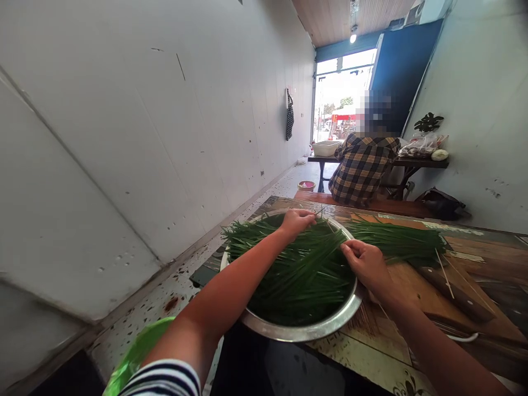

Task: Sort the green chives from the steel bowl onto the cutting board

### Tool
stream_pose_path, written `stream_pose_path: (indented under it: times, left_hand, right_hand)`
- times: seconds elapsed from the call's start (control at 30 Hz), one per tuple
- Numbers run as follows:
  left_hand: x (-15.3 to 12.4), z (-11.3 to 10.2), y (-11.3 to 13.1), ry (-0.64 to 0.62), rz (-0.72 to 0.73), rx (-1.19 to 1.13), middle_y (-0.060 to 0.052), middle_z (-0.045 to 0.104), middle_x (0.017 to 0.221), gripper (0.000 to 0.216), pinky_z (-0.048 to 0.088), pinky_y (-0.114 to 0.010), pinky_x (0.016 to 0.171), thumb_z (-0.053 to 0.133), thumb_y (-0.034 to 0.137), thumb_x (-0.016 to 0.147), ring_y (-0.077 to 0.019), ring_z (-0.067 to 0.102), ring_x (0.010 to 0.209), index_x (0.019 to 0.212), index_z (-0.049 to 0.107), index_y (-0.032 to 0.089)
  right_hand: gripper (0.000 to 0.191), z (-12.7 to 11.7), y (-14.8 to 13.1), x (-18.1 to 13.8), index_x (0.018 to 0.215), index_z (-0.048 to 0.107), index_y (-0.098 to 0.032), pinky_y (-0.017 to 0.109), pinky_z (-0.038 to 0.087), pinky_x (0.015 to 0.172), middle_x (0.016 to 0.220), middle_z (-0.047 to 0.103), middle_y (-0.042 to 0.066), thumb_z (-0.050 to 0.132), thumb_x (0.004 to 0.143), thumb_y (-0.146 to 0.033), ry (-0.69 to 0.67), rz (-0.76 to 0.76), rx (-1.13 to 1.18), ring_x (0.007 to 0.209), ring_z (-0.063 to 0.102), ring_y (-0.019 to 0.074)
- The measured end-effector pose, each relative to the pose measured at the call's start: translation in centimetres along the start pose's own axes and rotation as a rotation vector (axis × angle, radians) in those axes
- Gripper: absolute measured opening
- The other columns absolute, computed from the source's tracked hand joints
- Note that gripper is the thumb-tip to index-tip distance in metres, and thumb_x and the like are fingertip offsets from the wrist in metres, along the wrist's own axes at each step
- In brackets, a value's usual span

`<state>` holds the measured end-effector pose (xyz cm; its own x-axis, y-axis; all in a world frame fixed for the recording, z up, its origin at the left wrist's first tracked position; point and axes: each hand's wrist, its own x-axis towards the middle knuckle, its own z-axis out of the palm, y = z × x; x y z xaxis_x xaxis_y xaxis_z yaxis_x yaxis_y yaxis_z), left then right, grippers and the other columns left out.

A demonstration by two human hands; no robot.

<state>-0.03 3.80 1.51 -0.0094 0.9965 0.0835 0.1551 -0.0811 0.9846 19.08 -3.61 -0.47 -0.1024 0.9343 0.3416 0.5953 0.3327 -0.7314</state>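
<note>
A wide metal basin (289,333) on the table is heaped with long green garlic chives (301,275). My left hand (297,223) is over the basin's far side, its fingers pinched on thin chive blades. At the basin's right rim, my right hand (365,261) closes thumb and finger on the end of some chives. A thin pale line, perhaps a skewer, shows between the hands; I cannot make it out clearly. Another pile of chives (400,239) lies on the table just beyond my right hand.
Right of the basin are a wooden cutting board (412,289), a knife (462,297) and a bamboo skewer (445,275). More skewers (363,319) lie by the basin. A green-lined bin (138,352) stands lower left. A person in plaid (363,168) sits ahead at another table.
</note>
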Motion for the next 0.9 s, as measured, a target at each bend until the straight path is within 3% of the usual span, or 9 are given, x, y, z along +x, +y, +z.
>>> stream_pose_path:
  times: [0.23, 0.43, 0.67, 0.9]
  left_hand:
    - [-0.5, 0.2, 0.2, -0.041, 0.02, 0.015, -0.004, 0.068, 0.067, 0.024, 0.041, -0.019, 0.054, 0.065, 0.021, 0.067, -0.0052, 0.046, 0.051, 0.086, 0.073, 0.009]
    - [0.2, 0.3, -0.9, 0.077, 0.059, 0.133, -0.005, 0.069, 0.068, 0.029, 0.043, -0.02, 0.057, 0.069, 0.022, 0.062, -0.0083, 0.053, 0.055, 0.087, 0.074, 0.01]
    - [0.6, 0.3, -1.5, 0.048, 0.18, 0.114, -0.007, 0.072, 0.079, 0.026, 0.049, -0.026, 0.075, 0.07, 0.025, 0.063, -0.0155, 0.064, 0.075, 0.084, 0.074, 0.011]
    - [0.8, 0.3, -1.5, 0.048, 0.2, 0.169, -0.007, 0.073, 0.078, 0.023, 0.05, -0.028, 0.078, 0.07, 0.025, 0.064, -0.0172, 0.066, 0.078, 0.083, 0.075, 0.014]
  right_hand:
    - [0.032, 0.0, -0.1, 0.1, 0.073, 0.067, -0.017, 0.024, 0.038, 0.055, 0.064, 0.066, 0.003, 0.046, 0.078, -0.041, -0.024, -0.001, 0.009, 0.059, 0.057, 0.0148]
    - [0.032, 0.0, 0.0, 0.0, 0.076, 0.068, -0.017, 0.024, 0.038, 0.056, 0.066, 0.067, 0.003, 0.047, 0.078, -0.04, -0.026, 0.023, 0.003, 0.061, 0.058, 0.0148]
    - [0.03, 0.0, -0.1, 0.0, 0.073, 0.067, -0.018, 0.023, 0.037, 0.054, 0.065, 0.067, 0.003, 0.047, 0.077, -0.039, -0.037, 0.032, -0.007, 0.059, 0.058, 0.0144]
    - [0.03, 0.0, 0.0, 0.0, 0.073, 0.067, -0.018, 0.024, 0.039, 0.056, 0.067, 0.067, 0.003, 0.047, 0.076, -0.04, -0.033, 0.046, 0.0, 0.061, 0.059, 0.0148]
